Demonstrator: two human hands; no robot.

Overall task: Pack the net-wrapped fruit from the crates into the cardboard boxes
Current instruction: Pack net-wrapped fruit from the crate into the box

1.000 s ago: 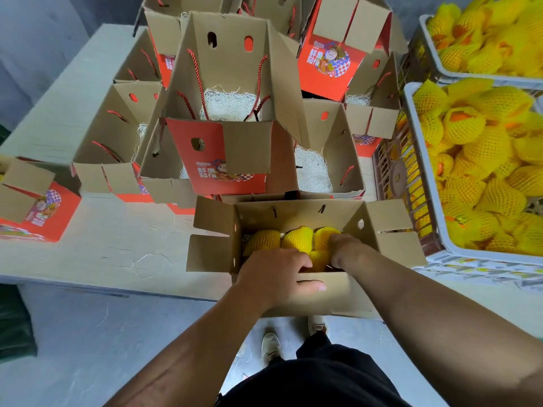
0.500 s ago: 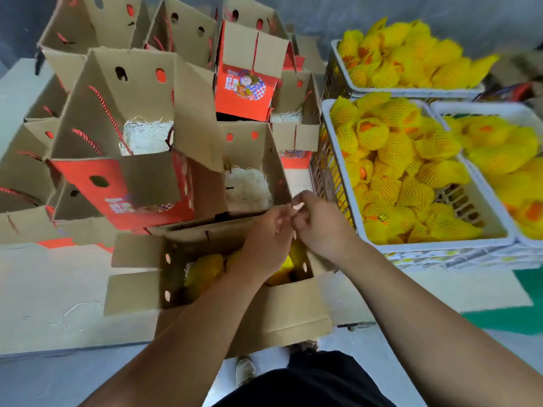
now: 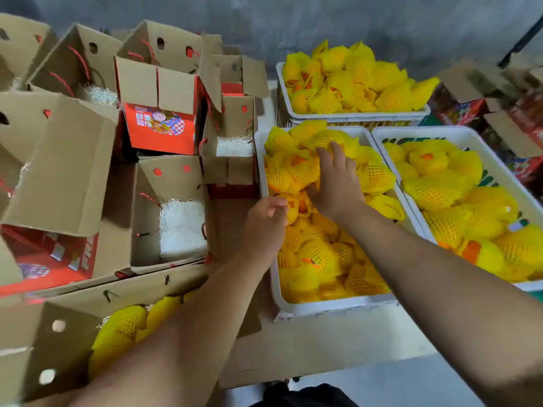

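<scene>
Both hands reach into the near crate point(image 3: 338, 308) — right hand point(image 3: 338, 183) fingers spread on fruit point(image 3: 305, 168), left hand point(image 3: 266, 221) curled (grip unclear).

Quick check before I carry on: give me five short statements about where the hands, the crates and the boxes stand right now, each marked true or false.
1. Both hands are inside the cardboard box. False: the left hand and right hand are over the nearest white crate.
2. The right hand rests on the net-wrapped fruit in that crate. True.
3. Three white crates of fruit are in view. True.
4. The cardboard box nearest the person is empty. False: yellow wrapped fruit already lies in it.
5. The open box with white padding holds fruit. False: only padding shows.
</scene>
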